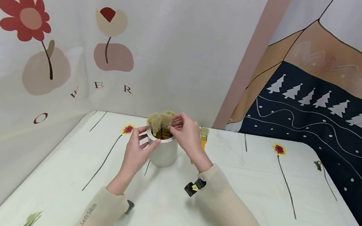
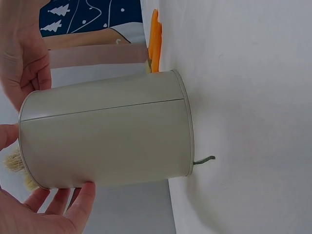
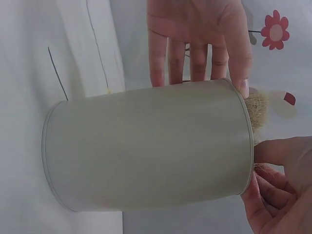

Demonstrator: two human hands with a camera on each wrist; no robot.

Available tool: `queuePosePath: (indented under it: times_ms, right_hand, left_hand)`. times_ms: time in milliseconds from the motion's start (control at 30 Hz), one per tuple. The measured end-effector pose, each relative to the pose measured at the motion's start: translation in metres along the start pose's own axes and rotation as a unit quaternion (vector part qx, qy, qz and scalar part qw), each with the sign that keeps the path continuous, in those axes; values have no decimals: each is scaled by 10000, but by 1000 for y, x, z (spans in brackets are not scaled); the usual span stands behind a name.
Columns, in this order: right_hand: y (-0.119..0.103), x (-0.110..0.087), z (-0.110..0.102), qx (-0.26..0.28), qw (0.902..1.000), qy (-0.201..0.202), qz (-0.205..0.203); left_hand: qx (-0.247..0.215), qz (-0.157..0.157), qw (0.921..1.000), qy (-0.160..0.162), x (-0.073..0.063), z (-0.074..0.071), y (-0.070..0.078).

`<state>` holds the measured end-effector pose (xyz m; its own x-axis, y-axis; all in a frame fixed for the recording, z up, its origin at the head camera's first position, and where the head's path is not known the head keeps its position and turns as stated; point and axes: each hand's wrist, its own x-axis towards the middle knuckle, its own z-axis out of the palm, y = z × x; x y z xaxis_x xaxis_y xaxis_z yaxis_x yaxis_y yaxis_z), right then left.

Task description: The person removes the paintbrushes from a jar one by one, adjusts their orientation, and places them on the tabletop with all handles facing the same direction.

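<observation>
Left hand (image 1: 137, 149) cups the tin (image 1: 163, 151) rim, fingers loosely curled round it; right hand (image 1: 187, 134) pinches a brush (image 1: 163, 122) standing upright in the tin, directly between both hands at mid-table (image 1: 258, 195).

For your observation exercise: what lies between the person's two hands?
In the head view, a pale cylindrical tin holding tan bristle brushes stands between the left hand and right hand.
</observation>
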<state>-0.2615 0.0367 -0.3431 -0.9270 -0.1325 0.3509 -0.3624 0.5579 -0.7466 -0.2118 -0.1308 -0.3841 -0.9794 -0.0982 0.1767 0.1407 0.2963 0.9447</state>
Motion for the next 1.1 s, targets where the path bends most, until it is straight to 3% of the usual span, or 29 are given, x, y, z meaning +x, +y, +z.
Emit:
queuePosePath:
  times_ms: [200, 833, 1100]
  right_hand:
    - [3, 1, -2, 244, 9996, 45, -140]
    - [-4, 5, -5, 57, 9985, -369, -388]
    - [-2, 9, -11, 785, 9937, -584, -551]
  left_hand:
    - [14, -6, 10000, 22, -1, 0, 1]
    - [110, 33, 9999, 59, 1, 1, -1]
    - [139, -13, 9999, 52, 1, 1, 0]
